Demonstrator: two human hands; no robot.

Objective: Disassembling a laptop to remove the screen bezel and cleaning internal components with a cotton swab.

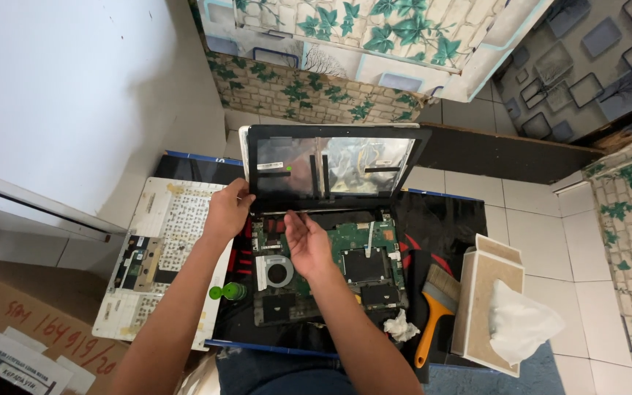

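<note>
An opened laptop lies on a black mat [448, 227], its green circuit board [363, 252] bare. The black screen frame [330, 135] stands tilted up behind it, showing foil backing with no panel. My left hand [227, 212] grips the lower left edge of that frame. Just above the board near the hinge, my right hand [305, 240] hovers palm up with fingers apart, holding nothing that I can see.
The removed white keyboard cover [162, 263] lies upside down to the left. A green-capped bottle [227, 292] stands by the laptop. An orange-handled brush [437, 311], a crumpled tissue [401, 327] and a box with white cloth [506, 314] sit at the right.
</note>
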